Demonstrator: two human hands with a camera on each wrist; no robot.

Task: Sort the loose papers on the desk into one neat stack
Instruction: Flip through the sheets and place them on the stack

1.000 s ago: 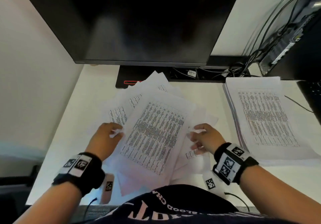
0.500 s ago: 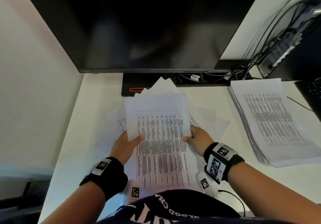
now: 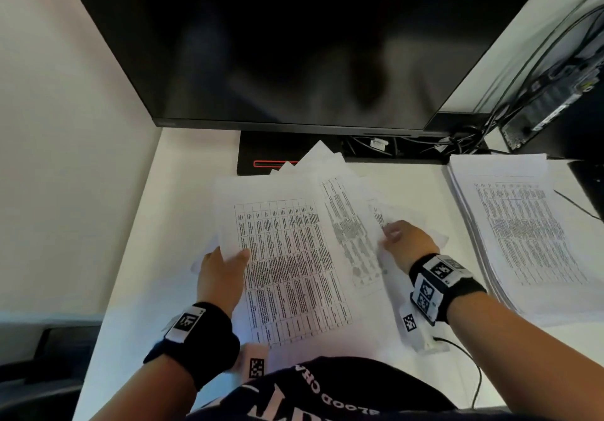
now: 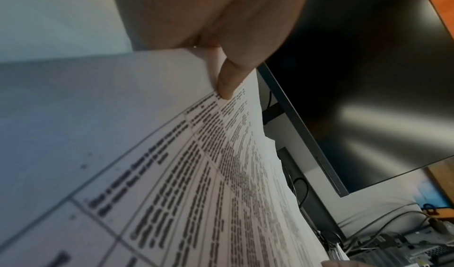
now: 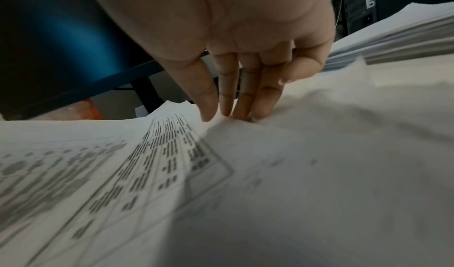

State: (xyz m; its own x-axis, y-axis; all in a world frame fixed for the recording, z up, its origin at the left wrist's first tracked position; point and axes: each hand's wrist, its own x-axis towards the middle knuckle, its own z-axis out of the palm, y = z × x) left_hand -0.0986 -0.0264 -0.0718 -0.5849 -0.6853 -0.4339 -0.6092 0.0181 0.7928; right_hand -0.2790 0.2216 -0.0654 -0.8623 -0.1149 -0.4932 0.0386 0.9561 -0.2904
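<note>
Loose printed sheets (image 3: 346, 224) lie fanned out on the white desk (image 3: 137, 257) in front of me. My left hand (image 3: 235, 255) pinches the left edge of the top table-printed sheet (image 3: 287, 263), thumb (image 4: 226, 84) on top and fingers hidden beneath; that sheet (image 4: 196, 174) is lifted a little. My right hand (image 3: 390, 234) rests further right on the pile, its straight fingertips (image 5: 245, 106) and thumb pressing down on a blank-looking sheet (image 5: 319, 154). A squared stack of papers (image 3: 523, 234) lies at the right side of the desk.
A large dark monitor (image 3: 294, 44) stands just behind the pile, its base (image 3: 261, 155) partly under the sheets. Cables (image 3: 457, 139) and a computer case (image 3: 555, 93) fill the back right. A wall (image 3: 65, 126) borders the desk's left edge.
The right hand let go of the top sheet's right edge and moved right onto the lower sheets. The left hand drew the top sheet left, uncovering another printed page.
</note>
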